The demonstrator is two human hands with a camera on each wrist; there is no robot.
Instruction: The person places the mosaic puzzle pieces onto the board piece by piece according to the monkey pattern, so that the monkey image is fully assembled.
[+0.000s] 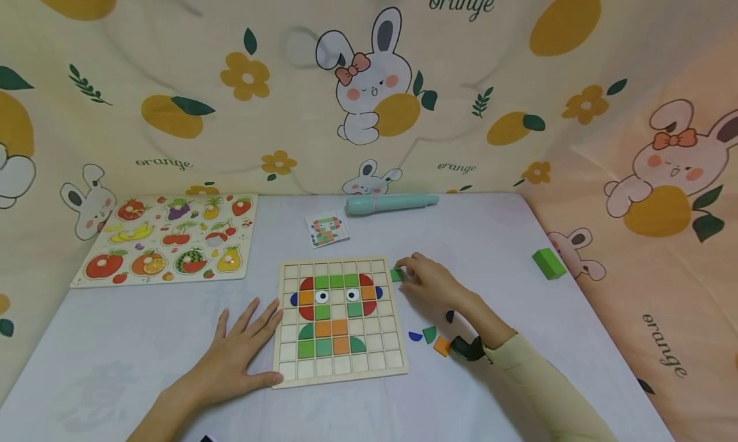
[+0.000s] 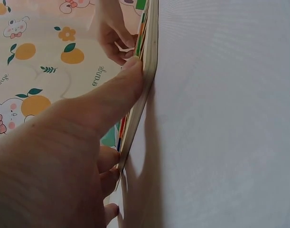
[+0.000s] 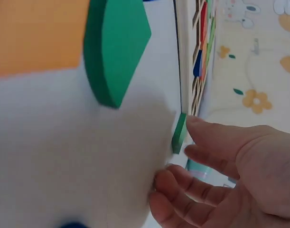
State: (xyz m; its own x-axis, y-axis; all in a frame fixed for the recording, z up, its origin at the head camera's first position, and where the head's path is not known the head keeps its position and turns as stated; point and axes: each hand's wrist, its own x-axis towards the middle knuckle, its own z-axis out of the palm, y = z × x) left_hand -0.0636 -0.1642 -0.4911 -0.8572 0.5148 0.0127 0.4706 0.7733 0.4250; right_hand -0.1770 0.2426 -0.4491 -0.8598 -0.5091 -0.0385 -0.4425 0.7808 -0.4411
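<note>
A wooden grid board [image 1: 377, 359] carries red, green, orange and blue flat pieces and two eye pieces, forming a face-like figure. My left hand [image 1: 245, 352] rests at its left edge with fingers spread; in the left wrist view the thumb [image 2: 118, 92] touches the board's rim. Beyond the board's upper right edge, my right hand [image 1: 429, 282] has thumb and index finger at opposite sides of a green piece [image 1: 396, 275], pinching it at table level. The right wrist view shows this green piece [image 3: 179, 135] by the thumb, the other fingers loosely curled.
Loose blue [image 1: 415, 336], green [image 1: 429, 334] and orange [image 1: 441, 346] pieces lie below the right forearm. A pattern card [image 1: 327, 229] and a mint-green pen-shaped object [image 1: 392, 203] lie behind the board. A fruit puzzle [image 1: 173, 237] is back left; a green block [image 1: 549, 264] stands right.
</note>
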